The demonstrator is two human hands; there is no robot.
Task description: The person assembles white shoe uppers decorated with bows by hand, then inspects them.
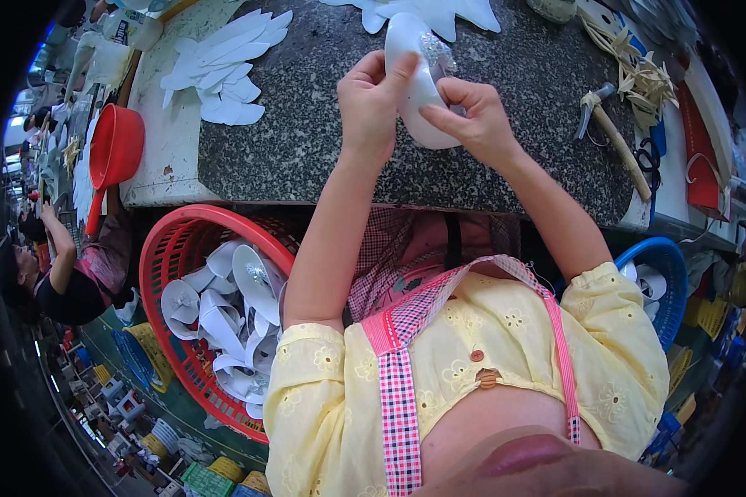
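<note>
Over the dark speckled work slab (298, 132) I hold a curved white shoe upper (406, 62) with a sparkly ornament (438, 54) on its far right side. My left hand (371, 103) grips its left edge, thumb on top and fingers curled behind. My right hand (477, 120) pinches its right edge, the thumb lying across the white surface. The undersides of the piece and some fingertips are hidden. Flat white sole-shaped pieces (224, 70) lie fanned out to the left, and more white pieces (439, 15) lie beyond my hands.
At right lie a wooden-handled hammer (617, 137), dark-handled scissors (648, 166) and a bundle of beige strips (638, 74). A red long-handled dipper (116, 149) sits at the left edge. A red basket (153, 265) of white uppers and a blue basket (675, 282) flank me. Another person (70, 286) works at far left.
</note>
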